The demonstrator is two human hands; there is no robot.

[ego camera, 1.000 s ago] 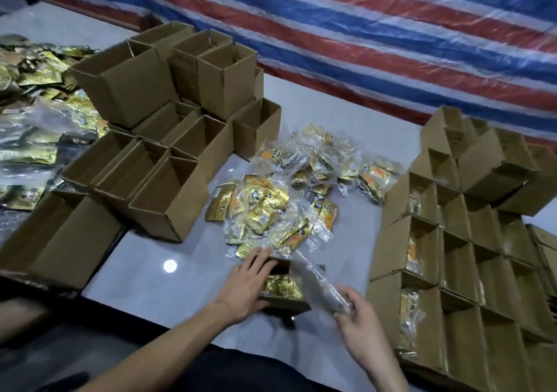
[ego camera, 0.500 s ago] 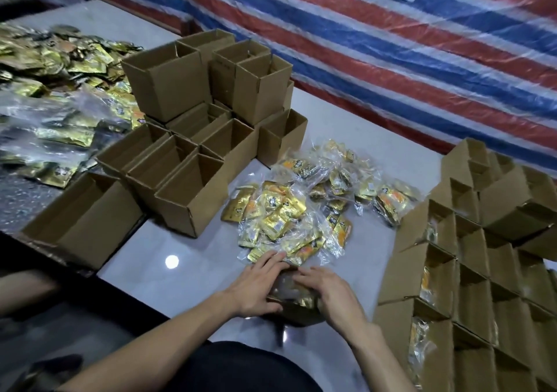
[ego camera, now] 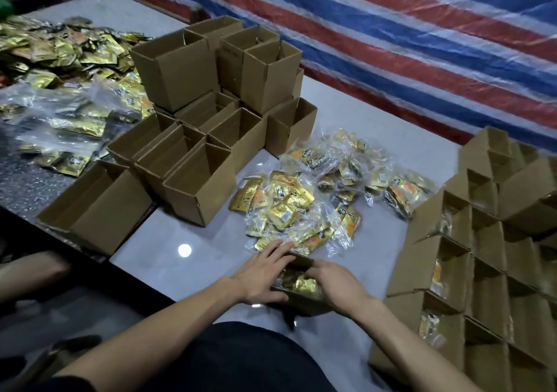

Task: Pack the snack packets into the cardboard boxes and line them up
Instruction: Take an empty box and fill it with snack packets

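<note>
A striped red, white and blue plastic sheet hangs behind a smooth, shiny grey tabletop. By the near edge sits a small brown cardboard box with crinkly gold packets inside. The left hand lies flat on the box's left side, fingers straight. The right hand bends its fingers down into the box; I cannot tell if it grips anything. A pile of bagged packets lies in the middle. Empty boxes stand stacked at the left edge. Rows of boxes line the right edge.
</note>
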